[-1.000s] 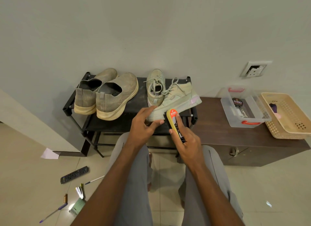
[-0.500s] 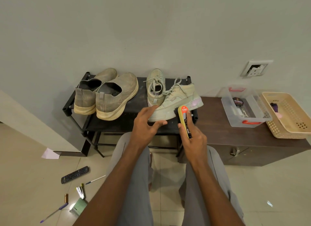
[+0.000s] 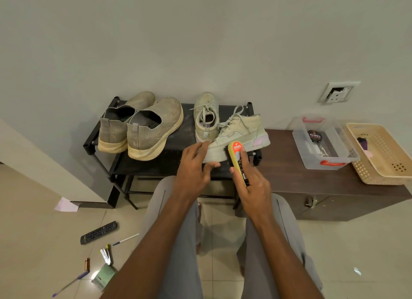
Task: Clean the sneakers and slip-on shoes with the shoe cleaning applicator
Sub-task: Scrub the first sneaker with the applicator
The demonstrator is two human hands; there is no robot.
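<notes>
Sneakers: near one [image 3: 236, 140] lies across the right end of the black shoe rack [image 3: 169, 147], toe to the left, heel with pink patch to the right. Its mate [image 3: 206, 118] stands just behind it, toe to the wall.

Shoe cleaning applicator [image 3: 238, 162], yellow body with orange label, is in the right hand [image 3: 252, 182]; fingers curled round the lower body, forefinger laid along it. Its head sits against the near sneaker's side at the midsole, touching or very nearly so.

Left hand [image 3: 196, 167] is spread, fingers relaxed, fingertips resting on the toe end of the same sneaker and steadying it. It grips nothing.

Slip-on shoes [image 3: 142, 129], the pair, stand at the left end of the rack, heels toward the camera, well apart from both hands.

Progress, as a judgement: work is on the first sneaker's side wall. All four shoes look dull and dusty; no clearly cleaned patch can be made out, so how much of this shoe is finished cannot be told. Likely left: the remainder of this sneaker, its mate, both slip-ons.

Right of the rack, on the dark wooden bench [image 3: 289, 178]: clear plastic box [image 3: 325, 142], cream basket [image 3: 379, 153]. Floor, near left: remote [image 3: 99, 232], pens, small litter.
</notes>
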